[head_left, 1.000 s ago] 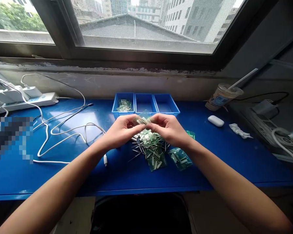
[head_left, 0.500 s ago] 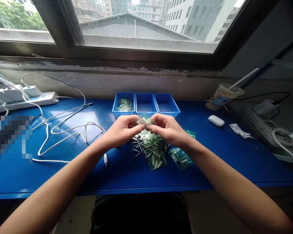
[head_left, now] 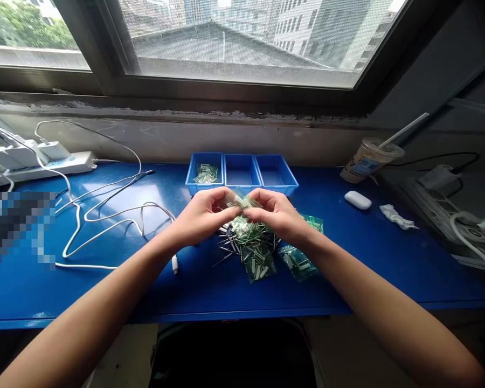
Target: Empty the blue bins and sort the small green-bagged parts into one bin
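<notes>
Between my hands is a small clear greenish plastic bag, pinched on one side by my left hand and on the other by my right hand. Thumbs meet near its middle, and whatever lies inside is hard to make out. Directly beneath, a pile of thin metal pins and small white pieces spreads on the blue table. At the pile's near edge lies a filled bag of white and metal pieces. Another filled bag rests to its right, partly behind my right forearm.
Beyond my hands stand three joined blue bins; the left bin holds small bagged parts. White cables and a power strip lie left. On the right are a drink cup, a white case, a crumpled tissue and another power strip.
Both hands stay in nearly the same place over the pile. The bag between them has shifted slightly in shape, and my fingers have moved only a little.
</notes>
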A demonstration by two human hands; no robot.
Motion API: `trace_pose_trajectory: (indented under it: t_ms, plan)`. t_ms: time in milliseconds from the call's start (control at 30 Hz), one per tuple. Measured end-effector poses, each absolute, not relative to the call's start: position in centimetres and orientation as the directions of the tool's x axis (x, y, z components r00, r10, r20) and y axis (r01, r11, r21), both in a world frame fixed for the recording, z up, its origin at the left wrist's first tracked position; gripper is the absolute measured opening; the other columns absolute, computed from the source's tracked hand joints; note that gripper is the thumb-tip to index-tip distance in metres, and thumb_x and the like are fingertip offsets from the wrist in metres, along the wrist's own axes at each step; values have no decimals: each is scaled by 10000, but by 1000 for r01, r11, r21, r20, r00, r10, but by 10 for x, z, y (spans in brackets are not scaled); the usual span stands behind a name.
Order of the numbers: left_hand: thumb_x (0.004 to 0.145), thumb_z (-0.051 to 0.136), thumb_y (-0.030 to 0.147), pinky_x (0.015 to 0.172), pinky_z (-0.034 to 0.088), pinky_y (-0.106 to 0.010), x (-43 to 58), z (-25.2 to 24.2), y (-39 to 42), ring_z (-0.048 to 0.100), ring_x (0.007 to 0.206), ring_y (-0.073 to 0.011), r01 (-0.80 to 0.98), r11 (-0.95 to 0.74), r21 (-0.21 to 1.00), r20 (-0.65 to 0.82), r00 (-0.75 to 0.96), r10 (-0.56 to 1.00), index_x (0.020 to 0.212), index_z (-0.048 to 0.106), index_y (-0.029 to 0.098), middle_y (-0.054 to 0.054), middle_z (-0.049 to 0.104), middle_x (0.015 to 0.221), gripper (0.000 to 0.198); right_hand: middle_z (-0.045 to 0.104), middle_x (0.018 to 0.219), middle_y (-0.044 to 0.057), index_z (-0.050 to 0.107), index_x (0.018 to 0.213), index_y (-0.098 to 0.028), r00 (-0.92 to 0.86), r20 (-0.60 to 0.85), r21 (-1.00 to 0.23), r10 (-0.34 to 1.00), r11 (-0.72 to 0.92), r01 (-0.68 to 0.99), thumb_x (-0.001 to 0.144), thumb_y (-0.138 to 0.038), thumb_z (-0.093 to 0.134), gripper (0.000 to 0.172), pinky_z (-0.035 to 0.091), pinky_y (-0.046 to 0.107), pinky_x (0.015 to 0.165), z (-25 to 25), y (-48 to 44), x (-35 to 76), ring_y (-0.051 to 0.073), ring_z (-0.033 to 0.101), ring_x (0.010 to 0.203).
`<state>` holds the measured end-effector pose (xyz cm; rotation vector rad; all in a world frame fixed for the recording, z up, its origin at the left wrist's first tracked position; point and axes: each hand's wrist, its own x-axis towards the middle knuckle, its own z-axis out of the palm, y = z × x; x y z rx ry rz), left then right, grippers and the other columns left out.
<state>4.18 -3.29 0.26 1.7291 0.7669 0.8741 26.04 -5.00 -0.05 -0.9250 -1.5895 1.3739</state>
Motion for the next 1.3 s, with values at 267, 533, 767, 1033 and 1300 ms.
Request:
trace_pose_trajectory:
  t_ms: [267,533,767,1033,1300]
  plan:
    - [938,708,410,639,405,-262,42,3,-35,572,742,-144,119,-306,944,194,550,812,936,670,129,-29,638,832,284,617,768,-9,659,850,-159,-364,171,-981,916,191,21,867,-320,761,191,429,267,643,-2,-49,259,120,544,686]
    - [930,694,366,692,450,-271,44,5,-36,588,790,-150,110,-291,950,185,550,814,968,665,143,-17,651,861,228,606,791,-15,612,856,-170,-331,148,-985,932,168,35,825,-337,844,287,406,273,624,-8,-52,256,121,532,689]
    - [993,617,409,718,470,-276,43,4,-34,590,784,-142,109,-316,943,206,553,807,946,667,141,-20,644,856,276,611,823,-18,638,923,-181,-275,204,-974,940,223,40,840,-262,791,192,435,284,636,-8,-53,252,125,550,702]
    - [936,659,323,705,530,-274,46,-1,-33,639,750,-144,58,-306,950,233,522,821,962,668,140,-22,673,861,185,672,841,-12,619,998,-195,-276,155,-985,948,169,26,883,-274,766,202,479,282,672,-10,-51,253,146,628,759]
    - [987,647,415,651,479,-249,46,1,-34,607,688,-129,77,-336,939,257,494,831,849,608,152,-7,643,749,300,759,921,31,704,988,-173,-378,78,-997,922,81,-7,826,-253,861,239,530,280,725,-6,-53,253,158,695,796]
